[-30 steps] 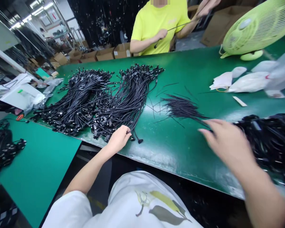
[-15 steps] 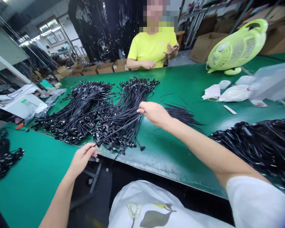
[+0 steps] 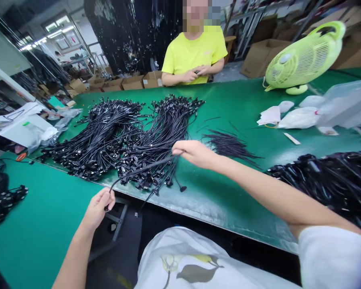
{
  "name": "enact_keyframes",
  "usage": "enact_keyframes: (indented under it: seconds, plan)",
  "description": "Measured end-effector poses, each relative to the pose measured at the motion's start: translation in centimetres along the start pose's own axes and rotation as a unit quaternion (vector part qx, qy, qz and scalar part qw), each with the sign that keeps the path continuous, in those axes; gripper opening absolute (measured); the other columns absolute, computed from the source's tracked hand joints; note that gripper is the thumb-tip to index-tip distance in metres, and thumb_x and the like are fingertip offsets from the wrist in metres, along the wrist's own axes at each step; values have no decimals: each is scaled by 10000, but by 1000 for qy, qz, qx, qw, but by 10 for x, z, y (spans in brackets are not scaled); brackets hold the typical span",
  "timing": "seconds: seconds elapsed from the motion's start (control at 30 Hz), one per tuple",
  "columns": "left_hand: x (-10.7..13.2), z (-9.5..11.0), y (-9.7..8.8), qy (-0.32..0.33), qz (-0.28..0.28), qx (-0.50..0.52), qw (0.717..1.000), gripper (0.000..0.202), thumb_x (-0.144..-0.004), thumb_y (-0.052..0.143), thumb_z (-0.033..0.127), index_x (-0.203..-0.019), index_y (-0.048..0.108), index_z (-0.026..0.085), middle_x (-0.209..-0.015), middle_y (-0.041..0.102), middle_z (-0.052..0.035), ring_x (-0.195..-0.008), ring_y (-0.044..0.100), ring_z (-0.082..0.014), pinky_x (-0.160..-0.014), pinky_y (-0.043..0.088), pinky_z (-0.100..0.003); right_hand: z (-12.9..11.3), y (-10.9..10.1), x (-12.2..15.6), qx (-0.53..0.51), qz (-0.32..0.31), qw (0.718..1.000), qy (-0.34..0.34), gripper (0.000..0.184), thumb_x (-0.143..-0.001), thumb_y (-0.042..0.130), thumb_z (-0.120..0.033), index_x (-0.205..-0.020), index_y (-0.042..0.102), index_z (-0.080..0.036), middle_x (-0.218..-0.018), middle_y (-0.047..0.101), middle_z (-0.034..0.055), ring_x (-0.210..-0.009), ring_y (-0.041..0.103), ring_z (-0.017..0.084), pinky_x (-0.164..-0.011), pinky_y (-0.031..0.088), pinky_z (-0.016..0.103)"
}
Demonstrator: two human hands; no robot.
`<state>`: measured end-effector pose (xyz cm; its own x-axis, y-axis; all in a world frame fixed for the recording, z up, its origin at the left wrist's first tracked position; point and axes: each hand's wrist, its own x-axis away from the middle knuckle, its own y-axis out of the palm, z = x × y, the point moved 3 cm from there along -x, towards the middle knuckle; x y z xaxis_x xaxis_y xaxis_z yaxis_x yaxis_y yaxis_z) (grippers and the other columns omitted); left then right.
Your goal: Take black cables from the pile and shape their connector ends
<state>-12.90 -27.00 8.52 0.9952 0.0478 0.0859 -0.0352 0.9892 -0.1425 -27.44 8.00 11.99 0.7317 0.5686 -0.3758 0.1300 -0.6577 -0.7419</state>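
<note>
A single black cable [image 3: 144, 167] stretches between my two hands above the near table edge. My left hand [image 3: 98, 208] is closed on its lower end, off the edge of the green table [image 3: 228, 188]. My right hand [image 3: 192, 152] pinches its upper end over the nearer of two big heaps of black cables [image 3: 150, 140]. The second heap [image 3: 99, 128] lies further left. A fan of thin black ties [image 3: 228, 144] lies just right of my right hand.
A third pile of black cables [image 3: 327, 180] sits at the right. Across the table a person in a yellow shirt [image 3: 195, 54] holds both hands together. A green fan [image 3: 303, 58], white bags [image 3: 301, 116], cardboard boxes [image 3: 132, 82] and a lower green table [image 3: 45, 224] surround the area.
My left hand pulled one cable out of the heap, down and left past the table edge. My right hand came from the right pile to grip the cable's other end.
</note>
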Motion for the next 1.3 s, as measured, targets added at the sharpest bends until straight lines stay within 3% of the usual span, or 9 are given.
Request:
enact_keyframes:
  seconds: [0.07,0.17,0.33,0.47,0.57,0.77,1.07,1.23,1.3]
  plan:
    - [6,1,0,0,5,11,1000,410,-825,619,541,-698,529,162,-543,392,43,-481,347,-76,-470,274,-212,3,-8,-2,-11,45,997,-54,270,-969,389,-346,-899,606,-203,-880,628,61,-826,564,181,-770,430,290]
    - [18,14,-3,5,20,97,995,400,-819,644,500,-652,486,173,-530,305,65,-433,251,-54,-407,213,-188,35,-21,-12,51,122,991,5,279,-972,377,-329,-944,619,-193,-976,618,100,-946,547,220,-869,414,347]
    - [41,43,-6,43,1,219,975,407,-835,635,470,-617,444,186,-511,174,77,-394,133,-53,-355,178,-185,93,-9,-30,55,44,985,156,239,-904,520,-266,-699,570,-155,-823,613,115,-887,575,235,-851,420,363]
    - [44,41,-1,20,-14,174,984,363,-846,631,460,-650,505,182,-523,222,67,-419,211,-56,-380,215,-172,91,9,-30,-10,21,988,155,308,-984,382,-295,-814,596,-152,-778,641,70,-732,605,150,-735,468,273]
    - [42,34,4,-2,-30,158,987,369,-847,625,471,-661,514,173,-536,265,63,-428,236,-50,-383,213,-168,93,7,-22,-61,63,979,186,363,-1016,269,-295,-909,585,-150,-865,653,84,-754,615,136,-732,480,263]
    - [42,31,9,-25,-9,140,990,339,-862,621,440,-704,517,159,-582,321,55,-462,299,-43,-416,233,-168,127,-6,-6,-64,99,952,281,247,-892,563,-215,-651,533,-168,-660,582,51,-795,613,200,-810,456,310]
    - [21,38,48,-43,-69,140,987,361,-832,651,474,-730,534,148,-577,320,66,-463,306,-33,-429,205,-172,143,27,7,-242,126,886,374,136,-902,585,-187,-778,580,-130,-660,634,42,-591,630,118,-617,528,218]
    - [13,44,62,-49,-95,122,987,368,-839,644,481,-735,557,139,-567,326,67,-461,320,-26,-434,217,-159,136,-7,15,-331,189,865,327,285,-974,490,-374,-852,581,-134,-729,643,55,-549,578,71,-562,501,173]
    - [10,44,68,-57,-108,128,984,358,-836,655,466,-740,568,132,-562,339,66,-460,337,-24,-431,233,-148,131,-28,15,-317,204,878,293,347,-976,454,-452,-869,577,-146,-755,641,50,-538,553,63,-542,473,164]
